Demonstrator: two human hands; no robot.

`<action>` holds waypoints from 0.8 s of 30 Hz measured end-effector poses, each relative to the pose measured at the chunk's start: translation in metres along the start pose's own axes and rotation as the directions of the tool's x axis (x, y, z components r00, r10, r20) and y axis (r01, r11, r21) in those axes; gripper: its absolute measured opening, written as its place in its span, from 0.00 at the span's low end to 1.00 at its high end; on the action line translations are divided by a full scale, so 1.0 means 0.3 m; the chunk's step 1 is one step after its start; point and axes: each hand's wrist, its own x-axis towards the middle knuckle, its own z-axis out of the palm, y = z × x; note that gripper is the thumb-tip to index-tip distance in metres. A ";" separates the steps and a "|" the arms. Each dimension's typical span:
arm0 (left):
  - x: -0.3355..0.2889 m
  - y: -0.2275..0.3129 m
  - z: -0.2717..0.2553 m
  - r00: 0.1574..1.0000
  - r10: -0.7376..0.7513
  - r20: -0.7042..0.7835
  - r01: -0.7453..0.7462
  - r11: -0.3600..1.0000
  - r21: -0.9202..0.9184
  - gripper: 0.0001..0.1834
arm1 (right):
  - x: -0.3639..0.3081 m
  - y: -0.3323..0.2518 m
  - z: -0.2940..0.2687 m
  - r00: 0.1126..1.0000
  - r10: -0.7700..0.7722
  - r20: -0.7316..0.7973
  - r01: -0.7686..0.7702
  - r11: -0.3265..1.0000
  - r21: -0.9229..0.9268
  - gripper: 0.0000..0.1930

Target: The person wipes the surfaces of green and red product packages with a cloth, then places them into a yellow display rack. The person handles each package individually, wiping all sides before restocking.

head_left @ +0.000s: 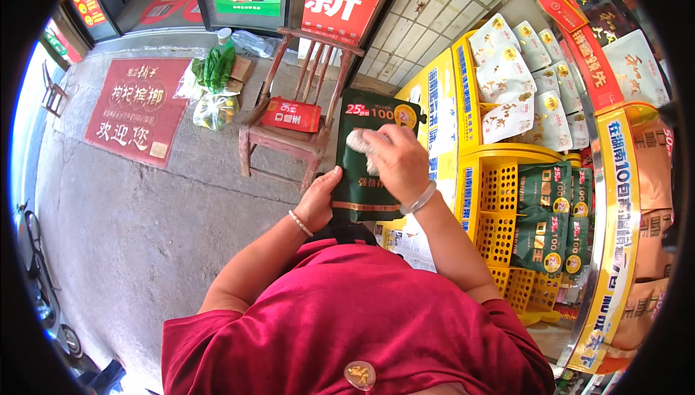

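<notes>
Red shirt foremost, the left hand grips the lower-left edge of a green packet pointing lengthwise away from it, the right hand clutching white cloth over its front.

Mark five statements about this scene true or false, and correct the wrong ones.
1. The left hand grips the edge of a dark green bag. True.
2. The right hand holds a whitish cloth-like wad at the bag's front. True.
3. Both wrists are bare. False: a beaded bracelet circles the left, a pale bangle the right.
4. A red packet lies on the wooden chair. True.
5. The wooden chair stands mostly right of the bag. False: it stands mostly to its left.
</notes>
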 end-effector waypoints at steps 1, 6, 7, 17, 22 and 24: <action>-0.003 -0.003 -0.001 1.000 -0.004 -0.013 0.004 1.000 0.004 0.18 | 0.003 0.023 -0.002 0.998 0.057 0.018 -0.057 0.998 -0.010 0.18; -0.008 -0.010 -0.006 0.998 -0.046 -0.033 0.044 0.997 -0.061 0.19 | 0.014 0.097 -0.013 0.983 0.175 -0.051 -0.177 0.983 -0.042 0.20; -0.009 -0.008 -0.006 0.998 -0.046 -0.048 0.044 0.998 -0.049 0.19 | 0.014 0.096 -0.018 0.982 0.180 -0.057 -0.182 0.982 -0.047 0.20; -0.004 -0.006 0.038 0.997 -0.024 -0.072 0.032 0.994 0.104 0.18 | 0.067 -0.014 0.016 0.999 -0.032 0.030 0.037 0.981 -0.189 0.15; 0.009 -0.019 0.019 0.998 0.004 -0.060 -0.005 1.000 -0.023 0.19 | 0.033 -0.066 0.033 0.980 -0.010 0.198 0.035 0.991 -0.126 0.08; 0.025 -0.017 -0.001 0.998 -0.015 -0.058 0.011 0.997 -0.081 0.20 | 0.004 -0.084 0.034 0.976 0.003 0.218 0.012 0.998 -0.066 0.07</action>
